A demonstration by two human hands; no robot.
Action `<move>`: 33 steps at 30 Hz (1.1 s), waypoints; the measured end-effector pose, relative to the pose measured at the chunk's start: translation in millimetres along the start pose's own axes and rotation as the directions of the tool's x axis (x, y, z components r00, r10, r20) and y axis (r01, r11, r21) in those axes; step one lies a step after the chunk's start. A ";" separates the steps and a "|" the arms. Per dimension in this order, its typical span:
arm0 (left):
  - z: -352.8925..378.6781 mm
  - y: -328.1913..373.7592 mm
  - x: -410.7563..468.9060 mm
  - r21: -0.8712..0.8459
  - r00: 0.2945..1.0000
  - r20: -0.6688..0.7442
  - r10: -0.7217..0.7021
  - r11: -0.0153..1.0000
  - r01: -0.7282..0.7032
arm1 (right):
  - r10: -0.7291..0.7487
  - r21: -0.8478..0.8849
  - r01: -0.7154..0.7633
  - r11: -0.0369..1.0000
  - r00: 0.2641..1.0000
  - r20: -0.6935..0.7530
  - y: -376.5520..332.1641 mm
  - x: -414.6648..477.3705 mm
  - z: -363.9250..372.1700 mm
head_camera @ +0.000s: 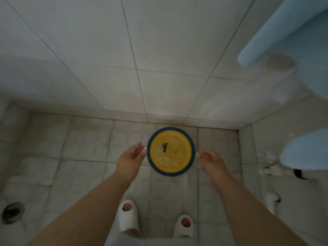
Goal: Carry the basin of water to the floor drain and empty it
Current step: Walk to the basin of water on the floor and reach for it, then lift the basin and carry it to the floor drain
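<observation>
A: Head view. We're looking down at the basin (170,151), yellow inside with a blue rim, sitting flat on the tiled floor (85,148) close to the back wall (124,59). Some water is lying in it, plus a small dark bit near the middle; we can't tell what that is.

B: Hands?

A: We're seeing the left hand (130,158) just beside the basin's left rim, fingers spread, palm facing in. Fingertips look like they're at the rim, but we can't say for sure they're touching. The right hand (212,160) is mirroring it on the right side, also spread and holding nothing, fingertips just beside the rim.

B: Drain?

A: We're seeing the floor drain (12,212), a round dark fitting, at the far left edge, well apart from the basin.

B: Anything else?

A: Two feet in white slippers (129,219) are standing below the basin. Something pale blue (291,29) is hanging at the top right, blurred.
</observation>
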State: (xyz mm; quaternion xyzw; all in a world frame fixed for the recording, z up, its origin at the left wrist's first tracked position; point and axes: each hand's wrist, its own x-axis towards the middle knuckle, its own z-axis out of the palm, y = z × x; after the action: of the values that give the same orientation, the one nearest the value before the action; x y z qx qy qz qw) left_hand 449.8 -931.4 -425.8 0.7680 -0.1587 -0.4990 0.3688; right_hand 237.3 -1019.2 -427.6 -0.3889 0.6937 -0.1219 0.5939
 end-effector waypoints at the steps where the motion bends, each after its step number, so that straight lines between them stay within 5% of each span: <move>1: 2.9 -12.4 14.1 0.003 1.000 -0.001 -0.004 1.000 0.004 | 0.002 -0.009 -0.002 1.000 1.000 0.004 8.7 14.1 5.1; 13: 63.8 -172.5 225.5 0.157 0.995 -0.074 -0.074 0.984 0.085 | 0.007 -0.112 -0.023 0.993 0.990 -0.141 148.5 242.0 37.0; 20: 87.9 -222.4 294.4 0.385 0.988 -0.018 -0.153 0.911 0.148 | 0.024 -0.191 -0.040 0.981 0.996 -0.088 197.6 311.2 53.2; 33: 84.8 -235.1 298.6 0.201 0.960 -0.093 -0.263 0.940 0.277 | 0.216 0.179 -0.194 0.965 0.970 -0.112 213.8 324.4 67.8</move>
State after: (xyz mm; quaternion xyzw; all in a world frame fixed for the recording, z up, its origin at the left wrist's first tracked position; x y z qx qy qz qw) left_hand 480.5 -989.4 -809.7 0.8331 -0.0922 -0.4999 0.2179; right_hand 217.7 -1078.6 -817.0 -0.2552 0.7548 -0.1424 0.5873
